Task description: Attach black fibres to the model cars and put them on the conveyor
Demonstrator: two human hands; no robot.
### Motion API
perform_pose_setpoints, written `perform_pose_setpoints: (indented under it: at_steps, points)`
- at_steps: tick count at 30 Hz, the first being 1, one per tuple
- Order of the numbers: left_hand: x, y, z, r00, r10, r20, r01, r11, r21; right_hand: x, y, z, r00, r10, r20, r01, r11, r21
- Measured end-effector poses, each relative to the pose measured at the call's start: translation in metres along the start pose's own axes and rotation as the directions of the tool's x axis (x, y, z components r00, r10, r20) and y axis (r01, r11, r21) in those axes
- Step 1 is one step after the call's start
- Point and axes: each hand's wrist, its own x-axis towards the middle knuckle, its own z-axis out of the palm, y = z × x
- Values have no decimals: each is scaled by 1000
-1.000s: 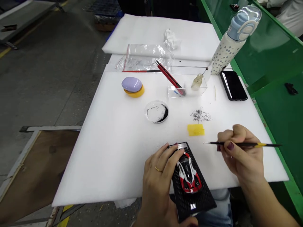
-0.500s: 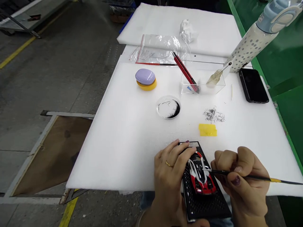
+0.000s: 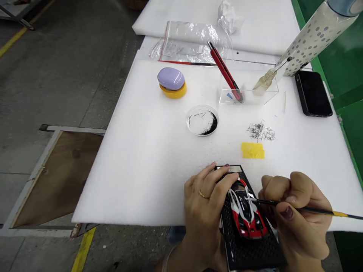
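Note:
A red, white and black model car (image 3: 247, 211) sits on a black textured display base (image 3: 241, 255) near the table's front edge. My left hand (image 3: 205, 204) wraps the base from the left, its fingertips over the base's far end and beside the car. In my right hand (image 3: 297, 207) a thin paintbrush (image 3: 312, 209) with a black and yellow handle is pinched between thumb and fingers. The brush's tip meets the car's upper body; whether it presses on the surface I cannot tell.
Beyond the hands lie yellow tape (image 3: 252, 150), a pile of short black slivers (image 3: 259, 131) and a round clear dish (image 3: 190, 130). A clear box (image 3: 248, 98) holds a red cutter (image 3: 224, 71) and a small bottle (image 3: 265, 80). A phone (image 3: 313, 92) and a dotted bottle (image 3: 314, 39) stand right.
The camera view has shifted, so the table's objects appear higher in the picture. Both hands keep their hold, and the brush tip stays at the car's upper body.

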Motion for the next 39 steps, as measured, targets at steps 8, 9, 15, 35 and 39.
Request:
perform_pose_setpoints:
  at_steps: [8,9,15,35,39]
  points:
    - [1,4,0,1000,-30,-1,30,1000,1,-1,-1,0,999,23,-38,-24,999,-26]
    - [1,4,0,999,-33,-1,33,999,4,0,-2,0,999,22,-39,-24,999,-38]
    - [1,5,-1,1000,-30,-7,30,1000,7,4,-2,8,997,-10,-73,6,998,-63]
    - [0,6,-4,999,-28,15,28,1000,3,7,-2,16,981,-72,-178,28,971,-239]
    - [0,5,-4,999,-30,23,30,1000,3,5,-1,11,988,24,-155,-57,976,-209]
